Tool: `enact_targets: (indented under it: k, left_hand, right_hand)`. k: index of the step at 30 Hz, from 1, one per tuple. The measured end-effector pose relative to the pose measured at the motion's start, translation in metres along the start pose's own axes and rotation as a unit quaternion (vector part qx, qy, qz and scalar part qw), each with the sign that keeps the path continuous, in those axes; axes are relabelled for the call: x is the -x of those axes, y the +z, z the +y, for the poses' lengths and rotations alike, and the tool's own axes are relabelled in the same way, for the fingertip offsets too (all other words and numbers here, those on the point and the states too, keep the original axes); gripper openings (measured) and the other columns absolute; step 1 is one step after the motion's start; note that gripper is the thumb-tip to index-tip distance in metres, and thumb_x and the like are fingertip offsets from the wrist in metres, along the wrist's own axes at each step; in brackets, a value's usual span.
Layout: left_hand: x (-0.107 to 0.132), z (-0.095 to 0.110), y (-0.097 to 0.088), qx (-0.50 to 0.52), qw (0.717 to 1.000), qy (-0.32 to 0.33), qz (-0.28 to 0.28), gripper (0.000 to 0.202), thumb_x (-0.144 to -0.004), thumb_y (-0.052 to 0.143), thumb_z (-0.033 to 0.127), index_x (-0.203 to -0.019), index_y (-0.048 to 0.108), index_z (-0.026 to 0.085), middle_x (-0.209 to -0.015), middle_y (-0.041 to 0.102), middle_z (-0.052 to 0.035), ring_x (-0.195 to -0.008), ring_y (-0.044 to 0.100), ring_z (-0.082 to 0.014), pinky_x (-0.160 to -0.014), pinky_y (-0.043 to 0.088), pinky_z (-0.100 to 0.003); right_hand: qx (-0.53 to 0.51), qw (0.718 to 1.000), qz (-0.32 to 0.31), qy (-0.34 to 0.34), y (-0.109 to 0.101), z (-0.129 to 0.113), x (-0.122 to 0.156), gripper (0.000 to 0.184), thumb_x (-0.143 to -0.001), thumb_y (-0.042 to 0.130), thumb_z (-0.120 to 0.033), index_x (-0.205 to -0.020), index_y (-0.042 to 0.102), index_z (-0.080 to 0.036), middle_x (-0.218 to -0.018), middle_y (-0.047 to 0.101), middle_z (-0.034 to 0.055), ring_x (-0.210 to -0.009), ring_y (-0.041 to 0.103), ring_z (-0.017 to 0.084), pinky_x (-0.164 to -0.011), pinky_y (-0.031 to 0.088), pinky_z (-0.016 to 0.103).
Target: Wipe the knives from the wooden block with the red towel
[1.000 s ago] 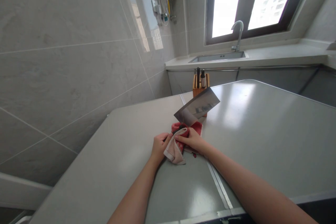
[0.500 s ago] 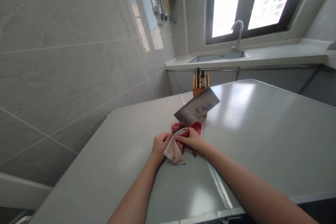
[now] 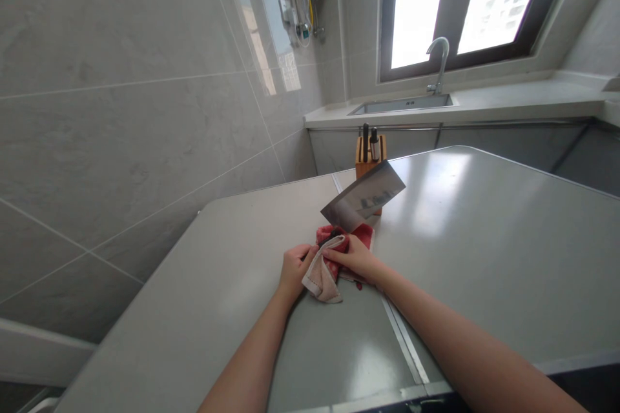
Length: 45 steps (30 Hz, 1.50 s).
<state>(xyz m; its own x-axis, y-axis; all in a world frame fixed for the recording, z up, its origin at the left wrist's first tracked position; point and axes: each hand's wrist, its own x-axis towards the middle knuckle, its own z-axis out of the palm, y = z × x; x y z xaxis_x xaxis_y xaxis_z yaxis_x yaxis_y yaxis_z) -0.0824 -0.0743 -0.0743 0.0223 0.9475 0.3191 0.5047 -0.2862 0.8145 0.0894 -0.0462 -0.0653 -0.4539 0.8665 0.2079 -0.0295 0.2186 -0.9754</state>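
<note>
A cleaver (image 3: 365, 193) with a broad, shiny blade tilts up and to the right above the table. My left hand (image 3: 294, 266) is closed around its dark handle, most of which is hidden by fingers and cloth. My right hand (image 3: 357, 259) pinches a red and pale pink towel (image 3: 323, 279), which is bunched around the handle near the base of the blade. One corner of the towel hangs down between my hands, and a red part lies behind my right fingers.
Behind the blade stands a wooden knife block (image 3: 359, 170) holding dark-handled tools. The pale table (image 3: 232, 297) has a metal seam down its middle. Farther back are a counter with a sink (image 3: 407, 105), a faucet (image 3: 442, 64) and a window. A tiled wall rises on the left.
</note>
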Motion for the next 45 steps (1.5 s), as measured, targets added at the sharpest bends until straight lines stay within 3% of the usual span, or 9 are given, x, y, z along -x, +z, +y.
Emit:
enact_targets:
  k: [45]
  left_hand:
    - [0.0001,0.0013,0.0003,0.000,1.000,-0.008,0.008,0.047,-0.080,0.044,0.050,-0.054,0.055,0.012,-0.052,0.045,0.0009,-0.054,0.039,-0.0111,-0.052,0.031,-0.022]
  right_hand:
    - [0.010,1.000,0.000,-0.001,-0.0005,-0.0041,0.0010,0.033,-0.068,0.064,-0.044,-0.082,0.064,-0.014,-0.084,0.067,0.0046,-0.082,0.060,0.020,-0.077,0.047,0.032]
